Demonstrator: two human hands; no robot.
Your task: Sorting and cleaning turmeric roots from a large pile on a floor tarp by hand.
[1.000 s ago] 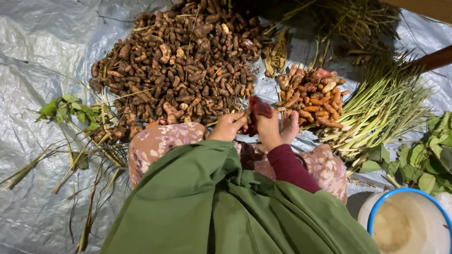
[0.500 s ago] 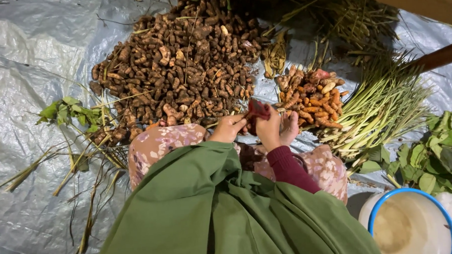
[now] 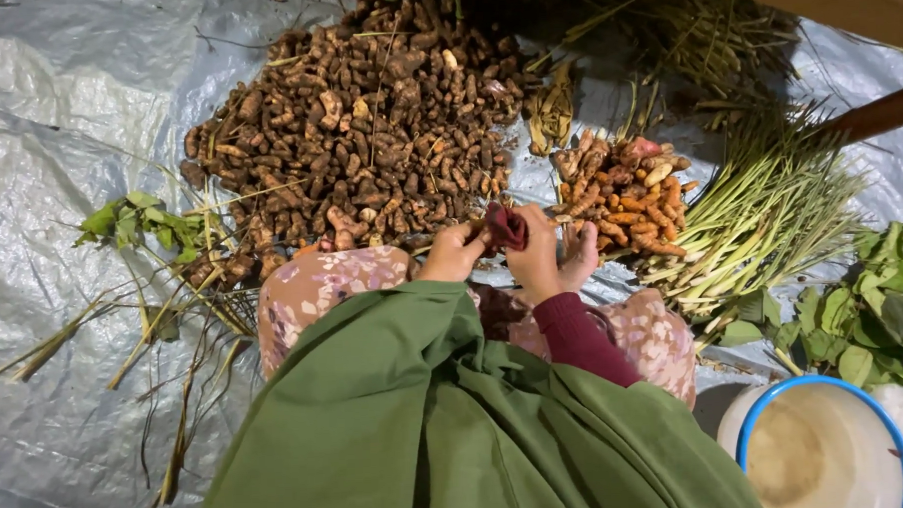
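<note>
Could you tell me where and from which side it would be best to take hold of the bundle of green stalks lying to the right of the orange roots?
Probably near the pale lower ends of the green stalk bundle, where the stalks lie closest together beside the orange roots. Come from above, fingers wrapping across the stalks, since they lie flat on the grey plastic sheet and fan apart towards the far end.

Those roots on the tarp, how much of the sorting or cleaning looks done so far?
Done, it seems: a small pile of orange cleaned roots lies right of the hands. In hand: the left hand and right hand work together on one dark reddish piece; what it is, I cannot tell. Left: the large brown root heap dwarfs the orange pile, so most probably remains.
</note>
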